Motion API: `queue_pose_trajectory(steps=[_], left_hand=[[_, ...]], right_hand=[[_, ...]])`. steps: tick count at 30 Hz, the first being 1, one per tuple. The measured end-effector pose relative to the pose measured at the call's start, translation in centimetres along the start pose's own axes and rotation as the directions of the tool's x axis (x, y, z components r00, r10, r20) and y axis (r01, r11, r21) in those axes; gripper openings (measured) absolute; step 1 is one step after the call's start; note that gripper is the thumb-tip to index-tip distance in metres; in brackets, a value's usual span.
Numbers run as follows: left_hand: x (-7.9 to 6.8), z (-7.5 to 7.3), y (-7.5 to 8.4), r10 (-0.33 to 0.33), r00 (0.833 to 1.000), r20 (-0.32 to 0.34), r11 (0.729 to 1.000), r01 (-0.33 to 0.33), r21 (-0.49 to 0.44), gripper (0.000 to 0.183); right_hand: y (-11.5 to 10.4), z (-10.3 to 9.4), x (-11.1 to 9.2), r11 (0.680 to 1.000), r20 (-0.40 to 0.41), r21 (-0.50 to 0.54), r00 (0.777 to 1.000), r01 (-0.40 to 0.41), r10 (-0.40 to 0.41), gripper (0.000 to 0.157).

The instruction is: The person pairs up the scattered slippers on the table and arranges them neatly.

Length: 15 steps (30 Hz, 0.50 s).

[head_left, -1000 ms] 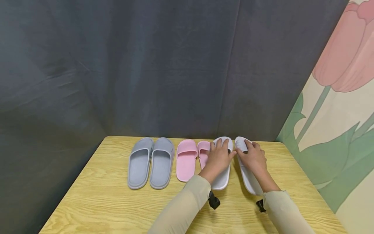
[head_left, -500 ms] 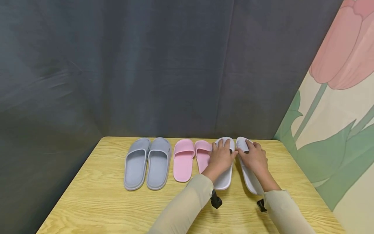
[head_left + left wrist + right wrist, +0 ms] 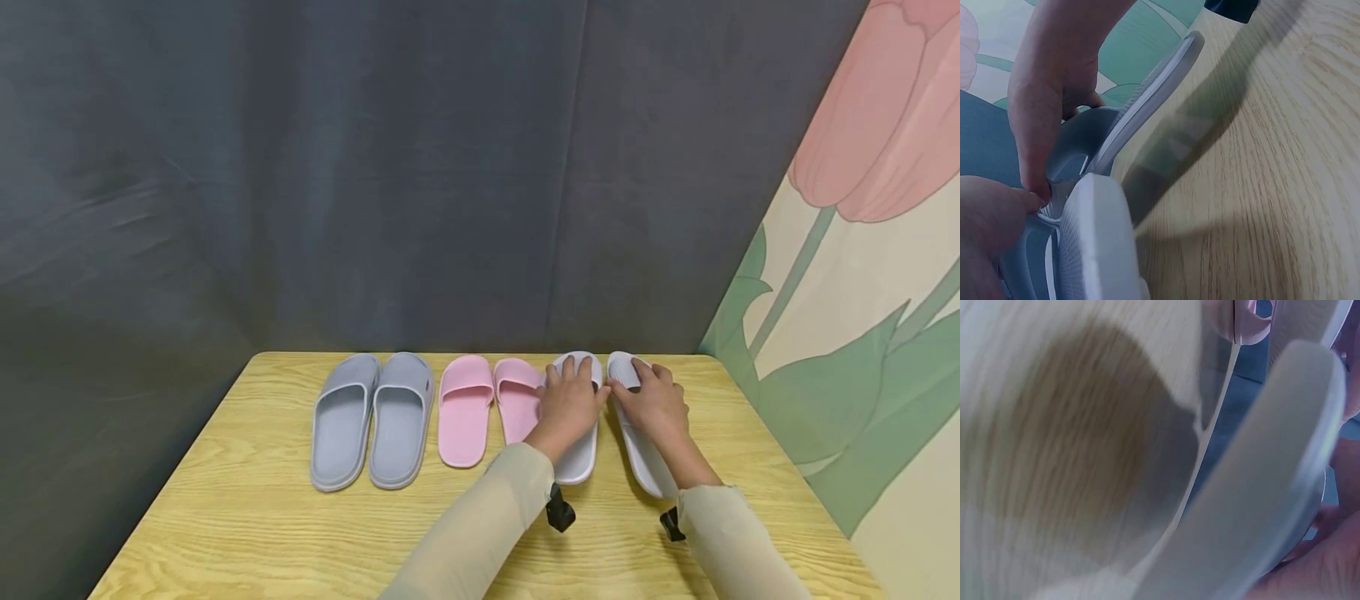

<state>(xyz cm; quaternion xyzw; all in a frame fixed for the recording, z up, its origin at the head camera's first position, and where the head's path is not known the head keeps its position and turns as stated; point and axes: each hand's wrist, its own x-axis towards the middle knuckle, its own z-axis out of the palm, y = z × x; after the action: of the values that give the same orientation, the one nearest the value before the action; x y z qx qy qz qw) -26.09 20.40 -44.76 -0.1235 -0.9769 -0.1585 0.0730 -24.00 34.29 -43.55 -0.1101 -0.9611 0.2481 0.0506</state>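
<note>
Two white slippers stand at the right of the wooden table in the head view. My left hand (image 3: 570,408) grips the left white slipper (image 3: 577,462) across its strap, fingers spread over the top. Around the strap of the right white slipper (image 3: 648,467) my right hand (image 3: 654,404) is curled, and that slipper tilts with its heel angled right. The left wrist view has the right slipper's sole edge (image 3: 1147,100) raised off the table. In the right wrist view a pale sole (image 3: 1254,481) hangs over its shadow. Both straps are mostly covered by the hands.
A pink slipper pair (image 3: 462,433) lies just left of the white ones, its right slipper partly behind my left arm. Farther left is a grey slipper pair (image 3: 397,442). A dark curtain (image 3: 420,167) borders the table's (image 3: 300,542) back edge; a flower-painted wall (image 3: 847,358) rises at right.
Both hands have shifted slightly right with the white slippers, uncovering more of the right pink slipper. The head view has turned a little, so the grey and pink pairs appear farther left.
</note>
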Motion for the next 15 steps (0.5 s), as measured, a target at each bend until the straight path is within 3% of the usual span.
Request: queue_pose_trajectory(steps=[15], left_hand=[[0.5,0.9,1.5,-0.027,0.998,0.056,1.000,0.027,0.012,0.059]], right_hand=[[1.7,-0.4,0.4,0.999,0.040,0.007,0.999,-0.033,0.032,0.077]])
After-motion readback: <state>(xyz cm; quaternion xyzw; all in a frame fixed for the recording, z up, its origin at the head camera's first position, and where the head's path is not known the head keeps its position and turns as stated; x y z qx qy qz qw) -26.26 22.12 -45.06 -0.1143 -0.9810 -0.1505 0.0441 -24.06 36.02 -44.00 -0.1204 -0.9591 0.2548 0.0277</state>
